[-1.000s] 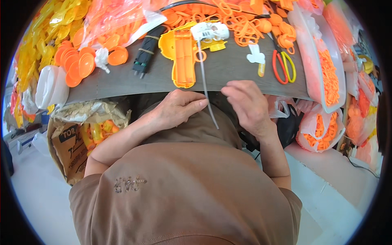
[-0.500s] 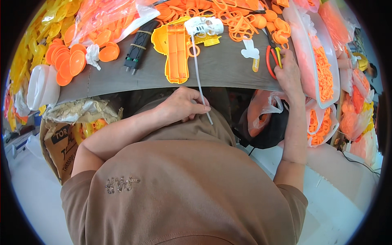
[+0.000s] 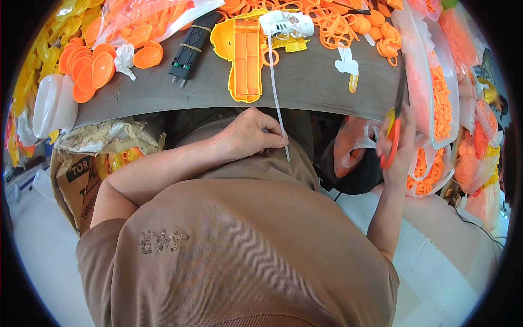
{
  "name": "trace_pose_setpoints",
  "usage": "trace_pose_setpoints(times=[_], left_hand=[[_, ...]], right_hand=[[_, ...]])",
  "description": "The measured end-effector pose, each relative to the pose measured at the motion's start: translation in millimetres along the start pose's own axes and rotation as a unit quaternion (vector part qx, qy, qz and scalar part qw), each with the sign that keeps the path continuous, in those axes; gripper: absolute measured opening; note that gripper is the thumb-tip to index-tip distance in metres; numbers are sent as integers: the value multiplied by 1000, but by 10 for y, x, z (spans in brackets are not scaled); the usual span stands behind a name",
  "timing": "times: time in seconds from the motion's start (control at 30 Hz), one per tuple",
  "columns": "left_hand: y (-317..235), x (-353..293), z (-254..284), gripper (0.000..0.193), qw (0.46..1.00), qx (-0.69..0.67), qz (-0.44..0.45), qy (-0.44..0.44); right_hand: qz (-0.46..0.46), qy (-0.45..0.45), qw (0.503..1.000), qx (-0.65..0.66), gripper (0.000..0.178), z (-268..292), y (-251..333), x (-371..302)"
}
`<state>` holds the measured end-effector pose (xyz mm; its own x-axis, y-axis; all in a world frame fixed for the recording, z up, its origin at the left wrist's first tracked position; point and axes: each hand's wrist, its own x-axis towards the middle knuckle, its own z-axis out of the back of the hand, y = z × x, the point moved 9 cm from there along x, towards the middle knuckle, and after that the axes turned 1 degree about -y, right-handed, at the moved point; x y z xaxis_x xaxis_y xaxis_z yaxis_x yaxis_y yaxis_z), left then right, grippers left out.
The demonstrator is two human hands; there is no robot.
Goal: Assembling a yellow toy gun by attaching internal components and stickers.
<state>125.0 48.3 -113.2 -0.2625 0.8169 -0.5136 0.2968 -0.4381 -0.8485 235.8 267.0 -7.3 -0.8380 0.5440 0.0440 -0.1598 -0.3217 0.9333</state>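
Note:
My left hand (image 3: 253,136) is in front of the table edge, thumb and finger pinching a thin translucent tube (image 3: 276,92) near its lower end. The tube runs up to a white cylindrical part (image 3: 286,24) that rests on a yellow, gun-shaped plastic shell (image 3: 237,46). An orange compartment (image 3: 247,60) fills the shell's handle. At the right, off the table's edge, my right hand (image 3: 400,144) is closed around scissors (image 3: 391,136) with red and yellow handles. Their dark blades point upward and look blurred.
On the table (image 3: 152,92) lie a black battery-like stick with rubber bands (image 3: 190,49), orange scoops (image 3: 103,68), a white flat piece (image 3: 346,64) and orange rings (image 3: 332,30). A clear bin (image 3: 442,103) of orange parts stands right; a cardboard-and-paper sack (image 3: 76,185) sits lower left.
My right hand has lifted the scissors off the table and drawn them down toward me. My left hand keeps its pinch on the tube. The whole view has shifted slightly.

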Motion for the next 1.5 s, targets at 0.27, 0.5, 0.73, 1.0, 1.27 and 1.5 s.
trace_pose_setpoints(times=[0.27, 0.5, 0.73, 1.0, 1.27, 1.5], left_hand=[[-45, 10, -34, 16, 999, 25, -21, 11], [-47, 4, -17, 17, 999, 44, -26, 6], [-34, 15, -26, 20, 999, 29, -43, 8], [-36, 16, -19, 21, 999, 21, -45, -1], [-52, 2, -25, 19, 998, 37, -47, -4], [-76, -4, -43, 17, 996, 47, -79, 16]], right_hand=[[-40, 313, 946, -75, 94, -878, -235, -552], [-42, 341, 936, -76, 71, -1101, -285, -608], [-12, 325, 938, -121, 63, -1164, -185, -564], [-7, 330, 935, -132, 63, -1142, -228, -560], [34, 315, 939, -133, 62, -1107, -189, -551], [95, 287, 940, -158, 62, -1042, -92, -461]])
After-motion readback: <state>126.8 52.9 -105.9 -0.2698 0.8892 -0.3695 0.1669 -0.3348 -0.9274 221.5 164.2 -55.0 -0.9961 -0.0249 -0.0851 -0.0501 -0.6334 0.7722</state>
